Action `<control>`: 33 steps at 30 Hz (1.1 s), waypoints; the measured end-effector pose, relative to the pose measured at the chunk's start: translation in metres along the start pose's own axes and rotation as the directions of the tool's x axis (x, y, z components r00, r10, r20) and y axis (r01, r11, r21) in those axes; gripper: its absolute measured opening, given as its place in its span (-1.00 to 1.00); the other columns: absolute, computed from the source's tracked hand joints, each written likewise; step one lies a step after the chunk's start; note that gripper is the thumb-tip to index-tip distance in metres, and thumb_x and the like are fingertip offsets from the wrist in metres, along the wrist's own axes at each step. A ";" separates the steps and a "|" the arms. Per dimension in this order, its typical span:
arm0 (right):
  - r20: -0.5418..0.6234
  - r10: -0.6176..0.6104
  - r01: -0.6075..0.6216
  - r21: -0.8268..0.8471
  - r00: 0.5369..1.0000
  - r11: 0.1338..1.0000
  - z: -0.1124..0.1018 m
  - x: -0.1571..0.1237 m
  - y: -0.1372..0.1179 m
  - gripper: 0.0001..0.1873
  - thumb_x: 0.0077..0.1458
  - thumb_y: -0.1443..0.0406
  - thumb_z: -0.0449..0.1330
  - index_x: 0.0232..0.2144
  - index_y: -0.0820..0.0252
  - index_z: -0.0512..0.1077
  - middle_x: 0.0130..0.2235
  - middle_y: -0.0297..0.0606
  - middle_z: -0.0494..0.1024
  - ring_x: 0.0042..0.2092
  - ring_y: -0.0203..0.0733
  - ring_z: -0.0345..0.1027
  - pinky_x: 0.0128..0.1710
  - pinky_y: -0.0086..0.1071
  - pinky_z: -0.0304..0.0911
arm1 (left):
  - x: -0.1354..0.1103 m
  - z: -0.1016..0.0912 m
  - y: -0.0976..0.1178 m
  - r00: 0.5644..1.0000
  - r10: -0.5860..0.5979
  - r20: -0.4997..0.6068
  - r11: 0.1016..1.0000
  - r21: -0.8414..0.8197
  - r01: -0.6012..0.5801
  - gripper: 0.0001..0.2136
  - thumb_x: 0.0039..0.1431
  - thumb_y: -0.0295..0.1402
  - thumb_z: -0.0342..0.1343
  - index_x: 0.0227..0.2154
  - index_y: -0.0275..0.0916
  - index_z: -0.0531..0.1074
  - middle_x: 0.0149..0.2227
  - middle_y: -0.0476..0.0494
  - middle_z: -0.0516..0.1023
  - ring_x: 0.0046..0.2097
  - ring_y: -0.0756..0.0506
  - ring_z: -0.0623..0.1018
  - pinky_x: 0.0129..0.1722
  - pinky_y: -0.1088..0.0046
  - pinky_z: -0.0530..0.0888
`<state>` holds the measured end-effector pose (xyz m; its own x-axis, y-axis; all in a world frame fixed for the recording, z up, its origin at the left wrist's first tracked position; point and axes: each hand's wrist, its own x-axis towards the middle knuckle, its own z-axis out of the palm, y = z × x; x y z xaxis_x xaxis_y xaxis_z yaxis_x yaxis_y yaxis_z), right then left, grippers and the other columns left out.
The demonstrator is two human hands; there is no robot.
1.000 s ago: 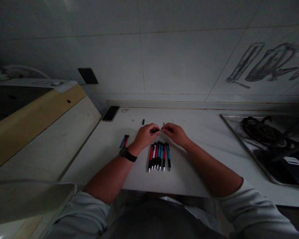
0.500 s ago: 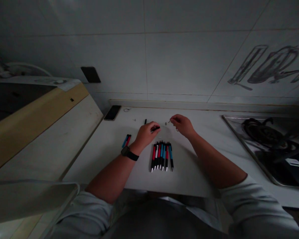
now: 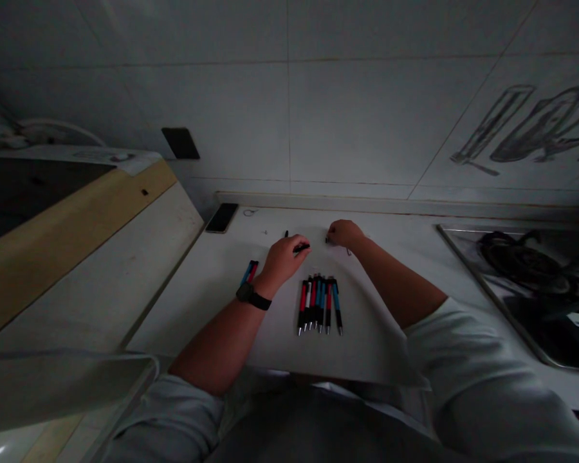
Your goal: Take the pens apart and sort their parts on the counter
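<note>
My left hand point(image 3: 282, 260), with a dark watch on its wrist, is closed around a black pen part point(image 3: 301, 248) whose end sticks out past the fingers. Over the worktop to its right, my right hand point(image 3: 346, 233) has its fingertips bent down and drawn together at a small black piece point(image 3: 327, 240). What sits between those fingers is too small to make out. Several pens point(image 3: 318, 303) in red, blue and white with black grips lie side by side below the hands, tips towards me. Blue and red pen barrels point(image 3: 249, 272) lie beside my left wrist, partly covered.
A phone point(image 3: 222, 218) lies at the worktop's back left, near a small ring-shaped item point(image 3: 249, 212). Another black piece point(image 3: 286, 234) is behind my left hand. On the right is a gas stove point(image 3: 521, 257); a tiled wall point(image 3: 347, 122) closes the back.
My right hand has lowered and its fingertips now reach the small black piece on the worktop. My left hand keeps its hold on the black pen part. The view has shifted slightly.
</note>
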<state>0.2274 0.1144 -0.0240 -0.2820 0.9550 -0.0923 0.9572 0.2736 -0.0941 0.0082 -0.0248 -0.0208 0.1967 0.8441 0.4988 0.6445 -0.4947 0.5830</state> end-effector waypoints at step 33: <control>0.012 -0.454 0.445 0.185 0.891 0.876 -0.004 -0.081 -0.039 -0.92 0.16 0.34 0.29 -0.28 0.15 0.60 -0.19 -0.18 0.68 -0.16 -0.12 0.52 -0.15 -0.37 0.26 | 0.002 -0.006 -0.009 0.998 -0.045 -0.048 0.998 0.047 0.047 -0.89 0.25 -0.39 0.29 -0.17 -0.16 0.54 -0.19 -0.10 0.68 -0.14 -0.12 0.65 -0.09 0.36 0.53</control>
<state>0.2132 0.0269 -0.0086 -0.6868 0.7251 -0.0509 0.7017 0.6430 -0.3069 -0.0012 -0.0197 -0.0209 0.1316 0.8545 0.5026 0.6874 -0.4439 0.5748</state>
